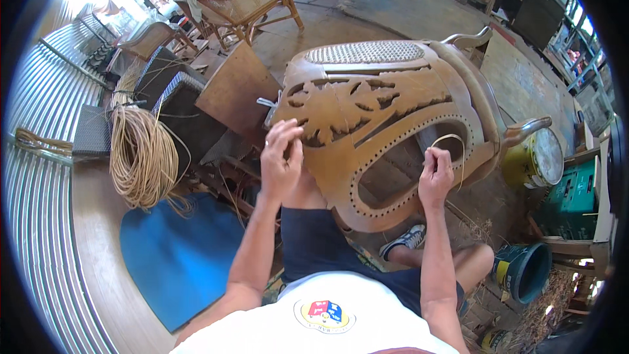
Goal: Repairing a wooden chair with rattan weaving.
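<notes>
Pinching a cane strand [449, 136], the right hand [437, 169] had best avoid twisting it beside the carved frame [337, 113]; the left hand [282, 155], loosely half-open, appears empty.

"What carries everything here?"
"A worn brown floor [321, 23], with a broad flat sheet [406, 6] lying on it toward the back."
"What else stands on it?"
"A cane armchair [239, 8] at the back, a yellow bucket [517, 165] to the right, a dark teal bucket [506, 271] nearer."
"And the carved wooden chair [334, 105]?"
"Tipped over; its contact is hidden."
</notes>
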Demonstrator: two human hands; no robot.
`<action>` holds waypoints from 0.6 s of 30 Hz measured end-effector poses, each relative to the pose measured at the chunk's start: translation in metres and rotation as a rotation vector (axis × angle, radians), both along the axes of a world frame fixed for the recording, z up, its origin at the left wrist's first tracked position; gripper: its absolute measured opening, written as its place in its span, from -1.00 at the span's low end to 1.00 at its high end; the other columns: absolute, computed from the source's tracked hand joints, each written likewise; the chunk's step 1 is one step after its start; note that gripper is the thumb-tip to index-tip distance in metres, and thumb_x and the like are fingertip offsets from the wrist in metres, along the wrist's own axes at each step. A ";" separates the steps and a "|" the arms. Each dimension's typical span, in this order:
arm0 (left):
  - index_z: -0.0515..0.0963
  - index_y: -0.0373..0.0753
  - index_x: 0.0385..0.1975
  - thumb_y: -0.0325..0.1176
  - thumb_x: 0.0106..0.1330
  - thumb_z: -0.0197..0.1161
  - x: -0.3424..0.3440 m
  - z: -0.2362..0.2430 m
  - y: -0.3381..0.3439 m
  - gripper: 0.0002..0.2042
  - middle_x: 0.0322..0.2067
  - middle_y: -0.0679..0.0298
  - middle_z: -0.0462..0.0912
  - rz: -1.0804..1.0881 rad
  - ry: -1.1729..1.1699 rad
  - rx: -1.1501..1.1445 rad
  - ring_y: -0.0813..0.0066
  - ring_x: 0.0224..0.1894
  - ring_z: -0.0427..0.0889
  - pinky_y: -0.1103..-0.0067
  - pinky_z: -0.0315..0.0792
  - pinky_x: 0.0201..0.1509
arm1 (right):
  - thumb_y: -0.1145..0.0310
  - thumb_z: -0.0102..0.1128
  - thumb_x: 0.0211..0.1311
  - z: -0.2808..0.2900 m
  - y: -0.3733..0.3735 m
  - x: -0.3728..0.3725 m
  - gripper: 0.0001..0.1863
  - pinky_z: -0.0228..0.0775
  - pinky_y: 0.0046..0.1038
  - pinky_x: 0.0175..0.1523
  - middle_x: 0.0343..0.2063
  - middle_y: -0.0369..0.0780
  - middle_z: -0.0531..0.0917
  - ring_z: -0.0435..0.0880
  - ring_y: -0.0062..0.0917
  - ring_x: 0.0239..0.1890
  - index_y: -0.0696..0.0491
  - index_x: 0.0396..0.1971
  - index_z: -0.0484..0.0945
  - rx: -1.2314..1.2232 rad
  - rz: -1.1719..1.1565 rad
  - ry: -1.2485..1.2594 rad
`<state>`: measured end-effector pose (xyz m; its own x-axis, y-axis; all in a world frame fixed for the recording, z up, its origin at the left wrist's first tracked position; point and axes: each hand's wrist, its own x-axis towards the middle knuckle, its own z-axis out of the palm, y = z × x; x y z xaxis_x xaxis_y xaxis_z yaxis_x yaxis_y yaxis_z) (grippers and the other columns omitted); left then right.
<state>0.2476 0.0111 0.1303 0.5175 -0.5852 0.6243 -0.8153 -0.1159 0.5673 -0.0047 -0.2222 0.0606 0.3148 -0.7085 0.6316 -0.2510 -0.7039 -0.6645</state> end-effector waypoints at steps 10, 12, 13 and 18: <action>0.30 -0.37 0.33 -0.43 0.44 0.27 -0.145 -0.067 0.063 -0.50 0.15 0.08 0.58 -0.027 0.620 0.018 0.26 0.22 0.58 0.42 0.42 0.33 | 0.60 0.28 0.39 0.020 0.072 -0.042 -0.89 0.52 -0.63 -0.08 -0.29 -0.31 0.71 0.67 -0.70 -0.27 0.12 -0.16 0.61 0.754 0.470 -0.365; 0.28 -0.36 0.34 -0.42 0.46 0.25 -0.156 -0.073 0.065 -0.49 0.16 0.10 0.57 -0.131 0.936 0.020 0.31 0.21 0.58 0.46 0.44 0.31 | 0.59 0.28 0.40 0.016 0.090 -0.048 -0.92 0.54 -0.62 -0.02 -0.27 -0.30 0.72 0.69 -0.68 -0.19 0.12 -0.17 0.61 0.798 0.556 -0.370; 0.27 -0.36 0.35 -0.41 0.48 0.24 -0.158 -0.074 0.065 -0.49 0.17 0.12 0.57 -0.235 1.218 0.001 0.35 0.20 0.58 0.50 0.45 0.29 | 0.57 0.28 0.41 0.015 0.097 -0.049 -0.93 0.54 -0.62 -0.01 -0.27 -0.31 0.73 0.70 -0.68 -0.18 0.12 -0.18 0.61 0.809 0.604 -0.371; 0.29 -0.35 0.35 -0.34 0.48 0.24 -0.163 -0.074 0.056 -0.49 0.17 0.21 0.53 -0.288 1.593 -0.030 0.44 0.19 0.57 0.54 0.46 0.25 | 0.53 0.28 0.43 0.016 0.113 -0.055 -0.96 0.49 -0.64 0.02 -0.23 -0.32 0.74 0.67 -0.73 -0.15 0.09 -0.20 0.60 0.790 0.633 -0.242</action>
<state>0.0846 0.0672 0.0562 0.4980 -0.7706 -0.3978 0.5797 -0.0454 0.8136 -0.0601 -0.1088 0.0765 0.7001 -0.6970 0.1551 0.2141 -0.0023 -0.9768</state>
